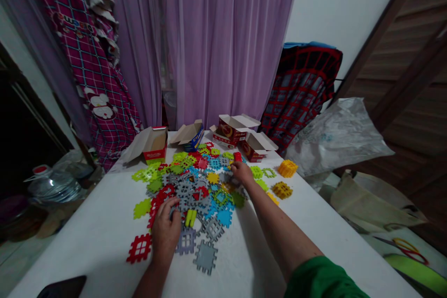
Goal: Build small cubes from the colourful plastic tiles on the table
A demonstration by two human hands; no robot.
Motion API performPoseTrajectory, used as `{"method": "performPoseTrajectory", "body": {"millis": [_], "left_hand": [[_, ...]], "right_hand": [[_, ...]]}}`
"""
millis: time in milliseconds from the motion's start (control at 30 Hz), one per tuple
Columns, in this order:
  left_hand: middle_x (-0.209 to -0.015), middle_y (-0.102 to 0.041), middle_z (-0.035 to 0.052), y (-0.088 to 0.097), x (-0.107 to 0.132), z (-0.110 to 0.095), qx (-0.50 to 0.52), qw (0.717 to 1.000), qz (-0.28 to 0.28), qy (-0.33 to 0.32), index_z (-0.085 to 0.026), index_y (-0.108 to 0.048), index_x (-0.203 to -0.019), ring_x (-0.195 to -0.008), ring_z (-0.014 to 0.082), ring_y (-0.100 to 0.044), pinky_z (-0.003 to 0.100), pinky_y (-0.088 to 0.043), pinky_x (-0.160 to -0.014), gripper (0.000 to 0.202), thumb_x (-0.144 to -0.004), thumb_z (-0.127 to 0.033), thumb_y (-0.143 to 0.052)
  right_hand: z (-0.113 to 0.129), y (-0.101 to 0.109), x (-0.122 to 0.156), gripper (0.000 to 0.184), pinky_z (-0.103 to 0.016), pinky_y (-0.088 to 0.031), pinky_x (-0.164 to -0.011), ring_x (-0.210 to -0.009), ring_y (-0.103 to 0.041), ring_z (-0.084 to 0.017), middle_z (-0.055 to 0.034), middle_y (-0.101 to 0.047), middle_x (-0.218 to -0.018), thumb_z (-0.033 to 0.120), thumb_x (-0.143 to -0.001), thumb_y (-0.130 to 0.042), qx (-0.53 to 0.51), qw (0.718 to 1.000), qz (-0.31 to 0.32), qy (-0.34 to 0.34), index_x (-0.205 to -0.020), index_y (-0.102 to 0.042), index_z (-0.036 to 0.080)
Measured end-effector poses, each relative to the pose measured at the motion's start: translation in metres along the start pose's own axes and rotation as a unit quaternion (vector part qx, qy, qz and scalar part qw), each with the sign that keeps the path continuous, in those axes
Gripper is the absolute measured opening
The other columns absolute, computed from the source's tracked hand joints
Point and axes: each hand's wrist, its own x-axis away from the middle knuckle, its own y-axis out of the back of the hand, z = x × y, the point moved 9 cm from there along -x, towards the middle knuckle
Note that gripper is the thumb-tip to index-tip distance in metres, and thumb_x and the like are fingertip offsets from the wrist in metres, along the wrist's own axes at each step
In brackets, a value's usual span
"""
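A heap of flat plastic interlocking tiles (195, 181) in grey, red, green, blue and yellow lies spread on the white table (87, 237). My left hand (165, 230) rests palm down at the heap's near edge, fingers curled onto grey tiles, beside a red grid tile (140, 248). My right hand (241, 172) reaches to the far right of the heap, fingers bent down onto small pieces; what they grip is hidden. A grey tile (206, 257) lies nearest me.
Several open cardboard boxes (237, 130) stand along the table's far edge. Two yellow tile cubes (287, 168) sit at the right. Purple curtains hang behind. A plastic bag (335, 135) and a water bottle (52, 186) flank the table. A dark phone (63, 287) lies near left.
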Motion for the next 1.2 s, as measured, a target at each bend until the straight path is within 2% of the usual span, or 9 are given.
{"method": "performPoseTrajectory", "body": {"millis": [167,267,400,533,767,867,1033,1200], "left_hand": [[-0.111,-0.071,0.0062,-0.001,-0.001,0.0,0.002,1.0,0.003,0.001,-0.024,-0.072,-0.098,-0.107,0.0227,-0.065,0.038,-0.052,-0.097,0.031,-0.081,-0.029,-0.047],[-0.111,-0.071,0.0065,-0.001,-0.001,0.001,0.003,1.0,0.006,0.004,-0.023,-0.071,-0.099,-0.108,0.0231,-0.065,0.038,-0.051,-0.098,0.031,-0.082,-0.029,-0.046],[-0.111,-0.071,0.0062,-0.001,-0.001,0.0,0.007,1.0,0.006,0.006,-0.024,-0.071,-0.099,-0.107,0.0228,-0.065,0.038,-0.051,-0.098,0.031,-0.081,-0.028,-0.047],[-0.111,-0.071,0.0055,-0.001,-0.001,0.0,0.013,1.0,0.004,0.005,-0.024,-0.072,-0.099,-0.107,0.0219,-0.065,0.036,-0.051,-0.098,0.031,-0.081,-0.028,-0.047],[-0.109,-0.071,0.0058,0.0,-0.003,-0.003,0.015,1.0,0.01,0.002,-0.023,-0.071,-0.098,-0.105,0.0222,-0.066,0.037,-0.052,-0.097,0.031,-0.081,-0.029,-0.046],[-0.11,-0.071,0.0056,-0.001,-0.002,-0.002,0.01,1.0,0.008,-0.001,-0.023,-0.071,-0.099,-0.107,0.0222,-0.065,0.037,-0.051,-0.098,0.031,-0.081,-0.028,-0.047],[-0.112,-0.071,0.0052,-0.003,-0.001,0.0,0.0,1.0,0.009,0.002,-0.024,-0.071,-0.1,-0.108,0.0216,-0.065,0.036,-0.051,-0.098,0.03,-0.081,-0.027,-0.047],[-0.112,-0.071,0.0064,-0.002,-0.001,-0.005,0.002,1.0,0.01,-0.004,-0.022,-0.071,-0.099,-0.108,0.0221,-0.065,0.037,-0.051,-0.099,0.03,-0.082,-0.027,-0.046]], "right_hand": [[-0.007,-0.01,0.038,0.02,-0.027,-0.047,-0.072,-0.092,-0.069,-0.023,-0.0057,-0.076,-0.099,0.03,-0.083,-0.063,0.066,0.995,0.063,0.041,-0.094,-0.079,0.028],[0.002,-0.014,0.05,0.025,-0.028,-0.048,-0.073,-0.096,-0.068,-0.024,-0.0078,-0.073,-0.11,0.037,-0.084,-0.062,0.098,0.989,0.075,0.077,-0.101,-0.077,0.028],[0.015,-0.019,0.049,0.036,-0.031,-0.05,-0.075,-0.1,-0.068,-0.028,-0.0142,-0.07,-0.116,0.041,-0.082,-0.064,0.137,0.981,0.084,0.105,-0.11,-0.075,0.022],[0.025,-0.023,0.047,0.035,-0.032,-0.051,-0.081,-0.105,-0.066,-0.029,-0.0173,-0.069,-0.116,0.039,-0.086,-0.061,0.156,0.976,0.084,0.126,-0.111,-0.074,0.017],[0.033,-0.027,0.055,0.031,-0.028,-0.049,-0.084,-0.108,-0.067,-0.024,-0.0142,-0.072,-0.116,0.03,-0.092,-0.05,0.149,0.977,0.082,0.13,-0.111,-0.074,0.02],[0.029,-0.028,0.053,0.03,-0.029,-0.05,-0.082,-0.107,-0.067,-0.025,-0.0116,-0.072,-0.116,0.032,-0.09,-0.055,0.139,0.98,0.091,0.111,-0.111,-0.074,0.023],[0.024,-0.031,0.041,0.025,-0.028,-0.052,-0.075,-0.1,-0.07,-0.025,-0.0078,-0.076,-0.107,0.038,-0.086,-0.062,0.124,0.981,0.127,0.081,-0.101,-0.078,0.026],[0.027,-0.03,0.037,0.025,-0.028,-0.052,-0.076,-0.1,-0.071,-0.026,-0.0108,-0.075,-0.11,0.034,-0.085,-0.063,0.127,0.98,0.137,0.067,-0.101,-0.079,0.023]]}}
